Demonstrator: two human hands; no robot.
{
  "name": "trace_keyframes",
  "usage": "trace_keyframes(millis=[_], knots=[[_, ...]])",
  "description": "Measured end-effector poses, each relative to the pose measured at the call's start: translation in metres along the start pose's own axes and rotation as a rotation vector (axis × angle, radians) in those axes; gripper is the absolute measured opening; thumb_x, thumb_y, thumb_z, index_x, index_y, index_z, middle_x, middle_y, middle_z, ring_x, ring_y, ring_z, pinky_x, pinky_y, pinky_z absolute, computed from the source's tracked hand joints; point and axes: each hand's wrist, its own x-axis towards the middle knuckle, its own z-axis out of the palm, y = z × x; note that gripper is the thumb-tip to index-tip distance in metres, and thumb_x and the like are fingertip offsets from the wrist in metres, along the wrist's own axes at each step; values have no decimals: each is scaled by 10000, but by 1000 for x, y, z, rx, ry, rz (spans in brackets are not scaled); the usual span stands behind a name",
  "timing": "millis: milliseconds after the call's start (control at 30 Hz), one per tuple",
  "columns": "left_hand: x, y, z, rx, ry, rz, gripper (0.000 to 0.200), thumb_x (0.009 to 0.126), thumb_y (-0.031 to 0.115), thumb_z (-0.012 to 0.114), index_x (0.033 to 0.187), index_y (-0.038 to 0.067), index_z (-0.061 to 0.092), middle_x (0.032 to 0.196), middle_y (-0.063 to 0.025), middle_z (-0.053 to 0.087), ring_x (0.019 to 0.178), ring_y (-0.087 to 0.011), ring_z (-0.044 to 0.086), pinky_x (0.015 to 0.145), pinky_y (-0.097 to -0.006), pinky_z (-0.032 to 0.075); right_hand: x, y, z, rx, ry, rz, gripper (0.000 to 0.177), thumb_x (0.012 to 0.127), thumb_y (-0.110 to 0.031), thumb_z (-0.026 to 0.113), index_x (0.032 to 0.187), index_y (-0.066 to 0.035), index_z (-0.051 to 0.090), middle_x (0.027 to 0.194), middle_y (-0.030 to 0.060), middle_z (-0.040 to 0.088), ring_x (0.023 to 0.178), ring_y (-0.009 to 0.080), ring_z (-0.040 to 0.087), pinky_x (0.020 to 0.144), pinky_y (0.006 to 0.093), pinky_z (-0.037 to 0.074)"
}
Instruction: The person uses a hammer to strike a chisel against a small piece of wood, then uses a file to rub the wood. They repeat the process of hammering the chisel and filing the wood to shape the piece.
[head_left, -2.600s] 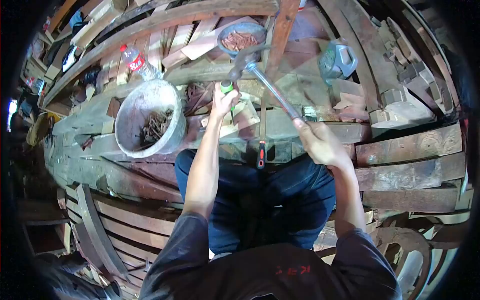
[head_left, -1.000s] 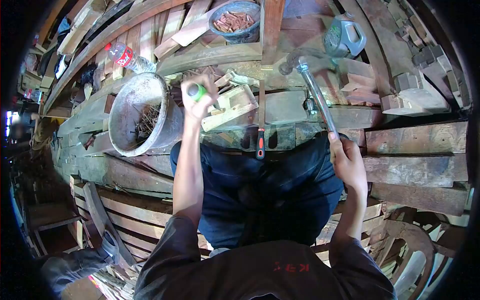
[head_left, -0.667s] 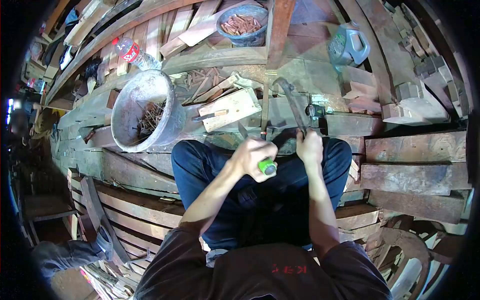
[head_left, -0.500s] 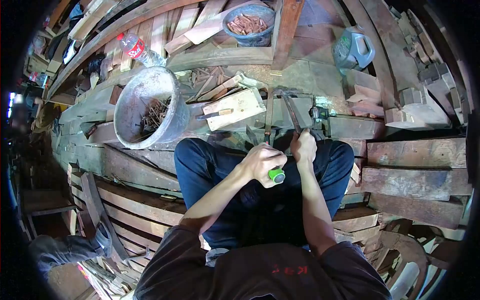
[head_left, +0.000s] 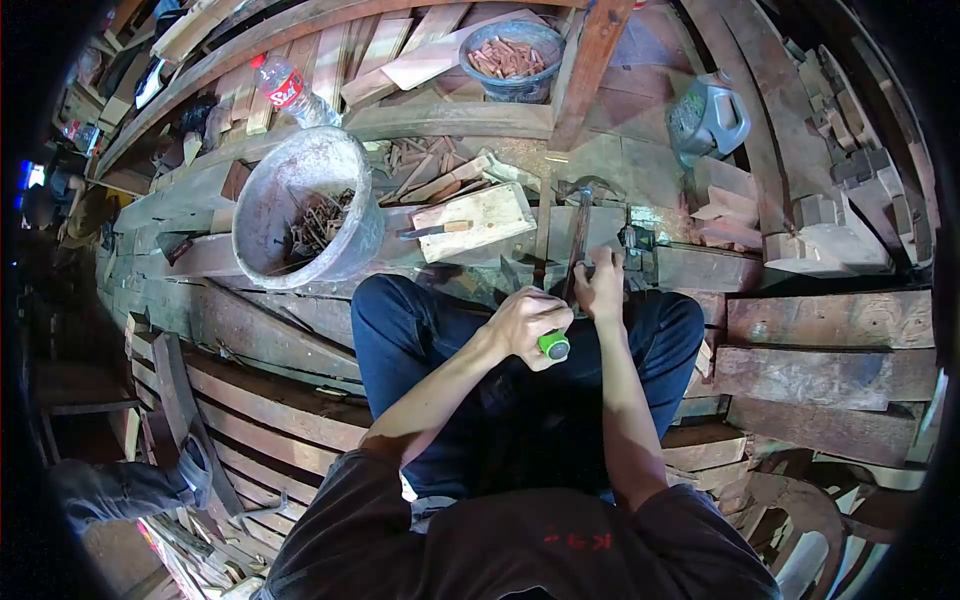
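My left hand [head_left: 530, 325] is closed around a green-handled tool [head_left: 553, 347], its handle end showing below the fist. A narrow bar extends forward beyond that hand; how it joins the handle is hidden. My right hand [head_left: 600, 288] is beside the shaft of a hammer [head_left: 581, 235], thumb near the shaft and fingers partly spread. The hammer's head rests on the boards ahead. Left of it, a knife [head_left: 435, 230] with a wooden handle lies on a pale wooden block [head_left: 490, 222].
A large bucket [head_left: 250, 225] holds dark metal pieces, apparently nails. Behind are a plastic bottle [head_left: 292, 92], a blue basin [head_left: 512, 90] of small brown pieces and a jug [head_left: 708, 118]. Stacked timber [head_left: 830, 320] lies at right; a person's leg [head_left: 120, 490] shows lower left.
My right hand has loosened its grip round the hammer, and its fingers have spread. The hammer shaft now stands more upright in view, left of that hand. The camera view has shifted slightly.
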Motion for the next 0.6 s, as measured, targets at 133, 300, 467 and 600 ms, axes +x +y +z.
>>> trace_keyframes(millis=[133,300,467,600], knots=[[7,-4,-3,10,22,28,238,548,123,691,616,78,467,585,-67,470,512,-282,500,485,-379,412,-12,-55,-66,485,-442,-162,471,762,86,564,1209,-61,533,847,133,606,704,245,616,666,341,491],[10,-6,-5,120,12,87,286,505,181,708,708,66,542,680,-67,529,654,-279,555,549,-390,468,-38,-66,-65,637,-526,-240,643,699,-77,719,1303,-49,502,940,183,677,817,300,706,709,349,536],[17,8,-5,194,-72,-43,332,532,186,710,820,69,593,761,-62,591,715,-285,575,597,-402,500,-41,-52,-47,757,-356,-333,377,724,-122,704,1064,13,613,957,177,681,885,357,687,753,365,529],[24,12,-12,260,-161,-125,442,588,240,755,962,72,590,970,-106,571,961,-326,537,815,-447,466,-46,-45,-40,739,-286,-352,276,715,-113,703,955,9,639,936,168,679,872,337,687,734,374,523]])
